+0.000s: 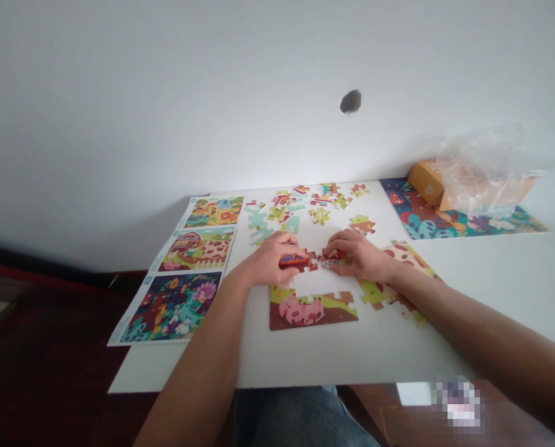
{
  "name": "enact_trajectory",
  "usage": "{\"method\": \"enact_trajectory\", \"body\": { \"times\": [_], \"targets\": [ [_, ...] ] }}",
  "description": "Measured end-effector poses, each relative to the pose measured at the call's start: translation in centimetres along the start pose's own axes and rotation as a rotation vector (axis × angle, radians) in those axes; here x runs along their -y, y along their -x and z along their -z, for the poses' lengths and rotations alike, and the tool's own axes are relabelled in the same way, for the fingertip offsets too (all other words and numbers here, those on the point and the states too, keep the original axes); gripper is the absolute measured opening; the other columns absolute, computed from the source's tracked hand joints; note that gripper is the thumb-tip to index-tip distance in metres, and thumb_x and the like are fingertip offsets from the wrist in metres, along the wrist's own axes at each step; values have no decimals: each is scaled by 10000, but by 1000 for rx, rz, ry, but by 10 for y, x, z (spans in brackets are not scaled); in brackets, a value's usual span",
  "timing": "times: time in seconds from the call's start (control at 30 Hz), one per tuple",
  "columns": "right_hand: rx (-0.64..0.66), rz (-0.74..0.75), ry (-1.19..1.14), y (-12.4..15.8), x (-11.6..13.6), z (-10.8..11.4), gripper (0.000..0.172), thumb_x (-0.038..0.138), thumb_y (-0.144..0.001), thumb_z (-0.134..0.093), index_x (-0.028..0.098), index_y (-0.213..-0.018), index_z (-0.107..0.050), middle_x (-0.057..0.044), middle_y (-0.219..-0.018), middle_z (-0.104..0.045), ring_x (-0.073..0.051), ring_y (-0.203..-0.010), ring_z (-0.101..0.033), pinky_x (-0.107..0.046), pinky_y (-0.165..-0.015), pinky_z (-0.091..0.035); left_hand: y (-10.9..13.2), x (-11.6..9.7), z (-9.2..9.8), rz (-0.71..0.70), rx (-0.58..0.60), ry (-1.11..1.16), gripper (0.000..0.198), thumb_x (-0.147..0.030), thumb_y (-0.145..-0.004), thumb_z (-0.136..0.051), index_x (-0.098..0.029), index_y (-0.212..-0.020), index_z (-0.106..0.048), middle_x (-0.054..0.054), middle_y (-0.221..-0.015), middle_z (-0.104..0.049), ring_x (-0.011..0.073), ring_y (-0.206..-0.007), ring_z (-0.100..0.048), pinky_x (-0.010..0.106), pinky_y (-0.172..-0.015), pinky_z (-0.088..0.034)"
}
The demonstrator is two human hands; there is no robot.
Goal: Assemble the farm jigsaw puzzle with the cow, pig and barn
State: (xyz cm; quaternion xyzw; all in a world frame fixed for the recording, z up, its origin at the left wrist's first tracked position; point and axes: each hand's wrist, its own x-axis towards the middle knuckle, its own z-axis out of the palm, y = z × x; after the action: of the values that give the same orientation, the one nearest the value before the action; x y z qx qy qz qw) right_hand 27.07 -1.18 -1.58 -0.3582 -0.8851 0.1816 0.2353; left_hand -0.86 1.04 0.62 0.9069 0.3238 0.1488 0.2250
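Knobbed puzzle pieces (311, 261), crinkled clear plastic (480, 177)

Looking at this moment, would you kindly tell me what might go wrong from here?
The right forearm crosses over the joined cow pieces, so a sideways move might knock them apart. The picture sheet juts past the left edge of the table and might slide off if the left forearm bumps it. The left hand holds a red-blue piece close to the piece in the right hand; forcing these together might bend one.
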Motion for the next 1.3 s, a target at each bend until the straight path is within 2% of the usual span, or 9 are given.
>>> {"method": "enact_trajectory", "body": {
  "times": [0.17,0.33,0.6,0.9,0.97,1.13,1.23,1.3],
  "targets": [
    [-1,27,-13,1,0,-2,291,385,-887,-669,234,-1134,-691,-104,-1117,-659,-252,-1045,-579,-417,-945,-413,0,0,-1,-8,4,-7,357,-178,-749,-684,-231,-1098,-739,68,-1102,-574,239,-1066,-551,401,-1029,-428],
    [27,91,23,1,2,-3,283,414,-948,-592,313,-1181,-717,-87,-1134,-642,-233,-1025,-562,-410,-935,-391,-1,-2,-2,-48,9,-5,396,-142,-759,-641,-258,-1124,-738,56,-1096,-571,227,-1060,-551,399,-1047,-414],
    [34,95,102,1,6,0,288,390,-971,-554,364,-1211,-711,-81,-1172,-641,-234,-1019,-550,-421,-933,-391,-3,-2,-3,-51,34,25,434,-117,-758,-612,-274,-1144,-733,53,-1103,-566,225,-1079,-548,387,-1054,-419],
    [70,81,134,0,13,2,300,355,-970,-534,327,-1212,-710,-115,-1213,-579,-261,-1065,-538,-469,-969,-389,-4,-3,-3,-38,46,44,425,-107,-741,-602,-256,-1115,-737,53,-1107,-566,227,-1073,-545,390,-1050,-427],
    [80,58,160,2,14,8,367,358,-938,-579,301,-1291,-660,-135,-1242,-547,-286,-1096,-528,-497,-981,-382,-4,-3,-4,-45,39,47,426,-110,-746,-597,-260,-1121,-734,52,-1108,-563,225,-1073,-544,391,-1052,-424],
    [100,-86,248,20,0,34,808,433,-766,-751,262,-1489,-434,-155,-1269,-524,-346,-1147,-520,-550,-989,-380,-4,-5,-2,-46,45,55,452,-88,-736,-569,-244,-1127,-733,62,-1094,-555,224,-1053,-548,402,-1043,-429],
    [113,-190,269,34,-17,47,854,494,-718,-778,278,-1471,-438,-153,-1299,-531,-367,-1185,-519,-559,-986,-394,-4,-6,-2,-28,53,63,453,-83,-728,-560,-244,-1112,-738,62,-1083,-559,225,-1047,-551,403,-1036,-437],
    [89,-246,259,38,-26,51,784,541,-713,-772,274,-1402,-507,-142,-1290,-549,-351,-1150,-551,-524,-965,-429,-4,-7,-2,-15,56,63,454,-80,-723,-556,-246,-1103,-742,62,-1082,-559,228,-1051,-551,404,-1032,-440]
  ]
}}
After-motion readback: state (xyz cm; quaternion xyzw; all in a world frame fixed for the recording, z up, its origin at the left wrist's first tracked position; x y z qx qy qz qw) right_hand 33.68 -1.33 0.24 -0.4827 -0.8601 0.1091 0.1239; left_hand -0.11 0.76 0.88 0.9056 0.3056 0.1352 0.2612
